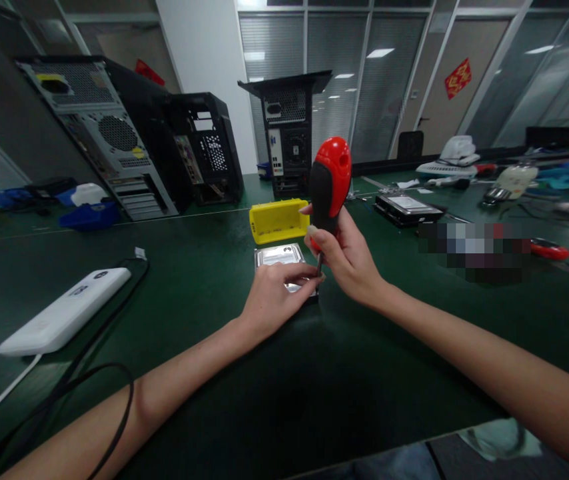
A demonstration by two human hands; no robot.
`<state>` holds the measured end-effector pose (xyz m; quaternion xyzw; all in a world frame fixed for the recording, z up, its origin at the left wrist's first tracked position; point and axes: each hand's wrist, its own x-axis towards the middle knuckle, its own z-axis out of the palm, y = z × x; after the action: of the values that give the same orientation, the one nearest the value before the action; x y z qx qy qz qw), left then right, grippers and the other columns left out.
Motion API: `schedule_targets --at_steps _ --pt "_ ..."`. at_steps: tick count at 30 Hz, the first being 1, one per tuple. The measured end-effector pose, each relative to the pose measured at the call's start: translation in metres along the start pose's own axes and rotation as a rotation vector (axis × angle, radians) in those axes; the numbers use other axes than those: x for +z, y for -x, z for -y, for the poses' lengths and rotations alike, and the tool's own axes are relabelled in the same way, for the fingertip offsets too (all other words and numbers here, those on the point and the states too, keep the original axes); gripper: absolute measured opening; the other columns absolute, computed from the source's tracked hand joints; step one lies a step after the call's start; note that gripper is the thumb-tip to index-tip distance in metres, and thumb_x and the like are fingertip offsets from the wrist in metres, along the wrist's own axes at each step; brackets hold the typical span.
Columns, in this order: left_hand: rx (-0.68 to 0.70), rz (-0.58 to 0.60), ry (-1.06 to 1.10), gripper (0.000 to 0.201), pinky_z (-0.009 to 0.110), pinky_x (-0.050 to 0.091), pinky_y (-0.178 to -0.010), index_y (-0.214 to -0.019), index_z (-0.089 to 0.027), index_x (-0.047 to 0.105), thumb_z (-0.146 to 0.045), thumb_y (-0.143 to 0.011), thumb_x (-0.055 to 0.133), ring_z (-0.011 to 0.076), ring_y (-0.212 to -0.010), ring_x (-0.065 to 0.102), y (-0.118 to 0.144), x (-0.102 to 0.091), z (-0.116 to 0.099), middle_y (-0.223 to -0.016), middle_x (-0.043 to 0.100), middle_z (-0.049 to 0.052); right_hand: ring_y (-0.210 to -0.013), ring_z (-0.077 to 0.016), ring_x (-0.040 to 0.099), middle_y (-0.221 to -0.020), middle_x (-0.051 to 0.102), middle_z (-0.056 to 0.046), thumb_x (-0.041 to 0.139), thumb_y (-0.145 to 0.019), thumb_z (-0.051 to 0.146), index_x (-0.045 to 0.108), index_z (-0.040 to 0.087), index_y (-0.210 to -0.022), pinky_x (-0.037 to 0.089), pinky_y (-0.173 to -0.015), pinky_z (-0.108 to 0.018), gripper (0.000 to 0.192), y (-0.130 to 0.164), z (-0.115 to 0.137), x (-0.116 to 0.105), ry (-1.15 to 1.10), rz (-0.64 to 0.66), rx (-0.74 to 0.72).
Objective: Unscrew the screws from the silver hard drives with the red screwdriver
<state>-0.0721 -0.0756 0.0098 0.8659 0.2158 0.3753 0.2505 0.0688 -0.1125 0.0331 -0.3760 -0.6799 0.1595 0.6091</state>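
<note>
A silver hard drive [279,256] lies flat on the green table [264,400], just in front of me. My left hand [270,299] rests on its near edge, fingers pressing down on the drive. My right hand [345,257] grips a screwdriver [331,180] with a red and black handle, held upright. Its thin shaft points down at the near right corner of the drive, beside my left fingertips.
A yellow plastic bin [278,221] stands just behind the drive. A white box with a black cable [64,311] lies at the left. Three open computer cases [114,133] stand at the back. Another hard drive [407,208] and loose items lie at the right.
</note>
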Motion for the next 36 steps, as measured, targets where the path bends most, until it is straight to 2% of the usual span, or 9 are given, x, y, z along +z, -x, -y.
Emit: schedule_targets --at_steps 5,11,17,20,22,24,27,30,36 --pt "0.006 -0.005 0.044 0.012 0.024 0.054 -0.068 -0.088 -0.011 0.072 -0.015 -0.08 0.064 0.0163 -0.069 0.071 0.0 0.001 0.001 -0.081 0.075 0.005 -0.081 -0.0166 0.057 -0.09 0.058 -0.003 0.048 -0.09 0.039 0.048 0.023 -0.114 0.046 -0.066 -0.029 0.029 -0.001 -0.001 -0.001 0.02 0.004 -0.032" --pt "0.029 -0.005 0.013 0.011 0.024 0.054 -0.067 -0.086 -0.011 0.073 -0.016 -0.08 0.065 0.0153 -0.069 0.07 0.0 0.0 0.0 -0.08 0.075 0.005 -0.07 -0.0138 0.055 -0.083 0.056 -0.001 0.045 -0.091 0.042 0.049 0.024 -0.108 0.046 -0.064 -0.029 0.025 -0.006 0.004 -0.004 0.053 -0.019 -0.093" --pt "0.045 -0.031 -0.035 0.012 0.027 0.055 -0.068 -0.087 -0.013 0.073 -0.02 -0.081 0.065 0.0167 -0.07 0.07 0.0 0.001 0.004 -0.08 0.075 0.005 -0.098 -0.0183 0.061 -0.112 0.059 -0.003 0.049 -0.089 0.039 0.039 0.03 -0.125 0.051 -0.08 -0.033 0.037 -0.02 0.012 -0.012 0.032 0.007 -0.184" --pt "0.039 -0.026 -0.028 0.014 0.026 0.056 -0.068 -0.089 -0.013 0.073 -0.022 -0.081 0.065 0.0165 -0.071 0.07 0.001 0.001 0.006 -0.082 0.075 0.004 -0.104 -0.0198 0.06 -0.124 0.055 -0.003 0.056 -0.086 0.035 0.031 0.033 -0.135 0.052 -0.082 -0.034 0.054 -0.031 0.021 -0.019 0.021 0.041 -0.205" --pt "0.034 -0.029 -0.008 0.014 0.025 0.057 -0.068 -0.09 -0.014 0.072 -0.022 -0.082 0.065 0.0157 -0.071 0.07 0.001 0.001 0.007 -0.084 0.075 0.004 -0.106 -0.02 0.059 -0.124 0.056 -0.003 0.057 -0.085 0.035 0.032 0.033 -0.136 0.052 -0.084 -0.034 0.057 -0.04 0.03 -0.026 0.016 0.067 -0.2" --pt "0.032 -0.029 0.012 0.014 0.025 0.057 -0.069 -0.091 -0.014 0.072 -0.022 -0.082 0.065 0.0153 -0.072 0.071 0.001 0.001 0.007 -0.086 0.075 0.004 -0.103 -0.0195 0.061 -0.118 0.06 -0.004 0.054 -0.087 0.036 0.039 0.031 -0.133 0.053 -0.084 -0.033 0.049 -0.052 0.04 -0.033 0.003 0.142 -0.168" --pt "0.021 -0.027 0.021 0.015 0.026 0.058 -0.071 -0.09 -0.013 0.072 -0.022 -0.081 0.066 0.0161 -0.074 0.071 0.001 0.001 0.006 -0.087 0.075 0.005 -0.094 -0.0185 0.064 -0.103 0.065 -0.005 0.052 -0.089 0.035 0.054 0.023 -0.122 0.055 -0.078 -0.03 0.035 -0.07 0.055 -0.044 0.025 0.371 -0.114" --pt "0.018 -0.021 0.029 0.014 0.026 0.058 -0.07 -0.089 -0.013 0.072 -0.022 -0.081 0.065 0.0158 -0.073 0.071 0.001 0.0 0.005 -0.086 0.075 0.005 -0.092 -0.017 0.064 -0.099 0.066 -0.006 0.055 -0.088 0.033 0.062 0.018 -0.109 0.054 -0.076 -0.027 0.027 -0.084 0.065 -0.05 0.094 0.54 -0.121" --pt "0.011 -0.031 0.016 0.014 0.023 0.058 -0.068 -0.089 -0.012 0.072 -0.022 -0.081 0.066 0.0139 -0.069 0.07 0.001 0.001 0.006 -0.083 0.075 0.004 -0.093 -0.0164 0.063 -0.101 0.064 -0.006 0.058 -0.085 0.035 0.063 0.014 -0.097 0.053 -0.079 -0.025 0.024 -0.09 0.073 -0.052 0.201 0.603 -0.215"
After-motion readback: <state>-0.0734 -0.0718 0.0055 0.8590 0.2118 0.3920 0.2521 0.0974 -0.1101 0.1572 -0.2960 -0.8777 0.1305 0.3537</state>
